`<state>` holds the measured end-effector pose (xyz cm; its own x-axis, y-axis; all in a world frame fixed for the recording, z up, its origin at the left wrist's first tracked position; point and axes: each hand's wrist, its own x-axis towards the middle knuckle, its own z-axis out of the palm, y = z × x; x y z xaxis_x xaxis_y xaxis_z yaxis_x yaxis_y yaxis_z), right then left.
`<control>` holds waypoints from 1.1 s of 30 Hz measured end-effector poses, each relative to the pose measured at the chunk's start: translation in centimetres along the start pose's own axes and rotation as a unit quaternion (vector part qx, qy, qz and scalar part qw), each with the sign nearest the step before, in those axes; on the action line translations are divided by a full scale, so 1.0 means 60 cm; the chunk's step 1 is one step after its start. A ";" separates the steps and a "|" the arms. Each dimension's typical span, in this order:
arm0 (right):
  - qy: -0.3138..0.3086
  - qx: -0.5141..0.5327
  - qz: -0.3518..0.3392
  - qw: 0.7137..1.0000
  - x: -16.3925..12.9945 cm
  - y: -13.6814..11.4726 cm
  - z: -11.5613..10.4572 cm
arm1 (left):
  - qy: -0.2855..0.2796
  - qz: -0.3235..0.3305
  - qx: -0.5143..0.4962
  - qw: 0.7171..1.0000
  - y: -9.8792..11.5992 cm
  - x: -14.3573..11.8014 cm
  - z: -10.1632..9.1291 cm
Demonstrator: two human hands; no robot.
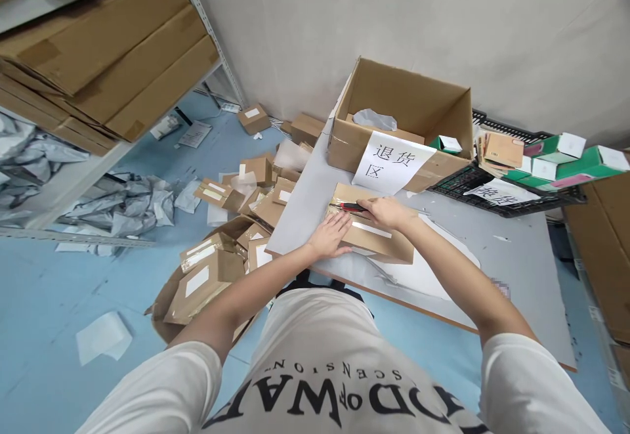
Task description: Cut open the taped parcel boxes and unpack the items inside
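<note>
On the table in front of me lies a brown cardboard box (pixel 394 240) with a white label strip and shiny tape at its left end. My left hand (pixel 331 234) rests flat on the box's near left corner, fingers stretched out. Closed round a red and black utility knife (pixel 350 207), my right hand (pixel 386 212) is over the box's top. The knife points left at the taped end, just beyond my left fingertips. Whether its blade touches the tape is too small to tell.
A large open carton (pixel 398 102) with a paper sign stands behind the box. To its right, a black crate (pixel 457 184) holds small green and white boxes. Left of the table (pixel 522 276), several cartons (pixel 268 207) lie piled on the floor. Shelving (pixel 91 184) stands further left.
</note>
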<state>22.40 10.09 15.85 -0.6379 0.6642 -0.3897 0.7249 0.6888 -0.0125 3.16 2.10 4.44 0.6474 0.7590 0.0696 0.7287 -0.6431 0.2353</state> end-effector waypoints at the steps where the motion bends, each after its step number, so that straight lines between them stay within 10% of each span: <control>1: -0.002 -0.001 -0.002 1.000 0.001 0.000 -0.001 | -0.001 0.009 0.001 1.000 -0.004 0.001 0.001; 22: -0.024 -0.020 -0.016 0.999 -0.019 0.029 -0.002 | -0.015 0.026 0.031 0.999 -0.015 0.005 0.021; 33: -0.033 0.000 0.075 0.997 -0.193 0.137 0.074 | -0.028 0.016 0.049 0.998 -0.012 0.008 0.020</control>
<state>36.92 6.79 16.16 -0.5036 0.7397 -0.4463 0.8113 0.5825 0.0500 3.20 2.79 3.13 0.6809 0.7321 0.0203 0.7234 -0.6766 0.1372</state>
